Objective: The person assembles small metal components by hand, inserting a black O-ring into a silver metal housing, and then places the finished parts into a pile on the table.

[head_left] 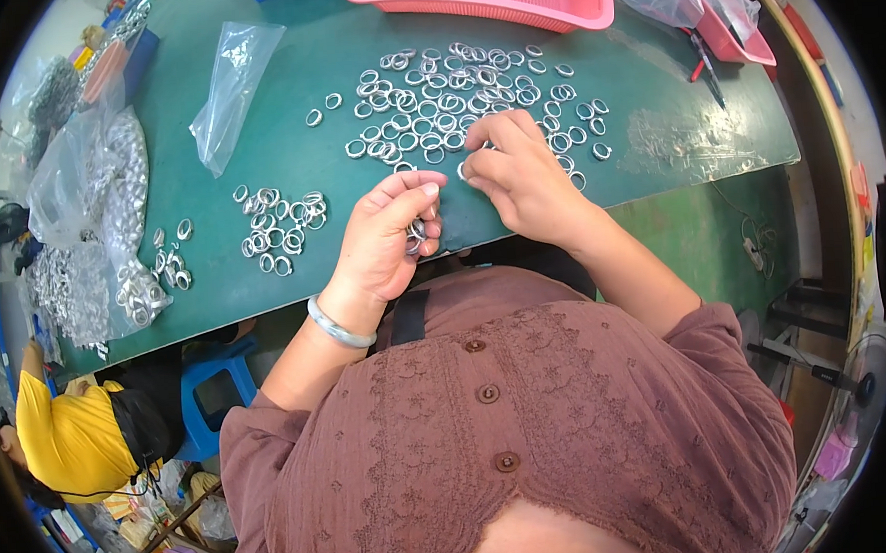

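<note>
Several silver metal rings sit in the curled fingers of my left hand, whose thumb and forefinger tips come together above them. My right hand reaches over the near side of a wide spread of loose silver rings. Its thumb and fingertips close on a single ring, partly hidden by the fingers. A smaller cluster of rings lies to the left of my left hand, and a few more rings are farther left.
The green table holds a pink basket at the far side and an empty-looking clear bag. Bulging bags of metal parts crowd the left end. Red-handled pliers lie far right. A person in yellow is at lower left.
</note>
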`<action>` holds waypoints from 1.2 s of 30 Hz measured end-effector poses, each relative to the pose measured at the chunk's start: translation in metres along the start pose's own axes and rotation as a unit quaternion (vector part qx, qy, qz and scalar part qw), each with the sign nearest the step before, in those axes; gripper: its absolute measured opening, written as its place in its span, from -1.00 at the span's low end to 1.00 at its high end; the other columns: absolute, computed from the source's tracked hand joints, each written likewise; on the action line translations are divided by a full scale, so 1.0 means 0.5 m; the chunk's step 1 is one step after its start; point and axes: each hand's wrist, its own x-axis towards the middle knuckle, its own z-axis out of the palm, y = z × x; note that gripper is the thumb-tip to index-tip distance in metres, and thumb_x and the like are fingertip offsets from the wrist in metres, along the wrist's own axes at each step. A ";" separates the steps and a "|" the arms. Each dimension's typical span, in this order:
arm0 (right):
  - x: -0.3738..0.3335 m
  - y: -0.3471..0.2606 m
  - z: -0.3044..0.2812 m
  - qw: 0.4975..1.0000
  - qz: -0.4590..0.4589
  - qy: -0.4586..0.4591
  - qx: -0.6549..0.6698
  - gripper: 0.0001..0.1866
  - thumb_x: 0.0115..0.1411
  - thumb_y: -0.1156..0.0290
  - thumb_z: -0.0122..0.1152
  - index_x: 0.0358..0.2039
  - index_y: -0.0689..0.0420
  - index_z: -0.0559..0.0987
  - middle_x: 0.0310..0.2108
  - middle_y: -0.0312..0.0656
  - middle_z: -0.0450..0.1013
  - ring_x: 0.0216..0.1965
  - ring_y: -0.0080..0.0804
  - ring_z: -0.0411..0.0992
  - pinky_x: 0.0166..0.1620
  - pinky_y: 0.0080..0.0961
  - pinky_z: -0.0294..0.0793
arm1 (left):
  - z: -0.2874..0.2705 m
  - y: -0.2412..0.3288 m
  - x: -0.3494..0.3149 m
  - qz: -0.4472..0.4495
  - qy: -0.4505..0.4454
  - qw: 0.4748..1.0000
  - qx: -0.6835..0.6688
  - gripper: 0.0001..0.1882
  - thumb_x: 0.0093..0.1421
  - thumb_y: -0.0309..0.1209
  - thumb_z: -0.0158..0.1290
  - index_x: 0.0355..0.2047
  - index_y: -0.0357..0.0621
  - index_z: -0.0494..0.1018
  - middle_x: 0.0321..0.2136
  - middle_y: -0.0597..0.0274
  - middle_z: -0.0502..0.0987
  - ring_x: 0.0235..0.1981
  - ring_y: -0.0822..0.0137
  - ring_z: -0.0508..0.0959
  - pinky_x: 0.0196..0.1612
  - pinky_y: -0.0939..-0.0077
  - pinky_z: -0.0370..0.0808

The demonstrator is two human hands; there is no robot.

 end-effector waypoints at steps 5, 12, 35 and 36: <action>0.014 -0.030 -0.023 0.994 -0.056 -0.006 0.092 -0.89 -0.09 0.56 0.19 -0.49 0.14 0.46 -0.26 -0.14 0.31 -0.20 -0.15 0.24 -0.13 -0.34 0.25 | 0.012 -0.003 -0.007 0.014 0.027 0.995 0.097 -0.88 0.16 -0.37 0.00 -0.38 -0.16 0.40 -0.64 0.40 0.33 -0.67 0.56 0.30 -0.67 0.76 0.21; -0.006 -0.031 -0.001 0.953 0.125 0.074 0.267 -0.90 -0.02 0.55 0.21 -0.47 0.17 0.46 -0.42 -0.29 0.37 -0.43 -0.53 0.32 -0.40 -0.65 0.32 | 0.009 0.000 -0.012 0.051 -0.037 0.997 0.054 -0.87 0.18 -0.37 -0.03 -0.40 -0.17 0.40 -0.64 0.39 0.33 -0.66 0.56 0.30 -0.66 0.76 0.22; -0.001 -0.043 0.002 0.934 0.156 0.011 0.322 -0.78 -0.01 0.48 0.23 -0.31 0.19 0.49 -0.41 -0.28 0.38 -0.39 -0.56 0.34 -0.38 -0.64 0.33 | 0.024 -0.013 -0.009 -0.007 0.000 1.000 0.009 -0.84 0.18 -0.32 -0.03 -0.40 -0.15 0.42 -0.65 0.41 0.35 -0.67 0.58 0.32 -0.69 0.75 0.18; -0.002 -0.043 0.003 0.932 0.163 0.010 0.323 -0.79 -0.02 0.49 0.22 -0.31 0.19 0.49 -0.41 -0.28 0.38 -0.39 -0.56 0.34 -0.38 -0.65 0.33 | 0.025 -0.014 -0.008 0.001 0.007 1.000 0.016 -0.83 0.18 -0.31 -0.03 -0.41 -0.15 0.42 -0.65 0.41 0.35 -0.67 0.58 0.32 -0.69 0.75 0.18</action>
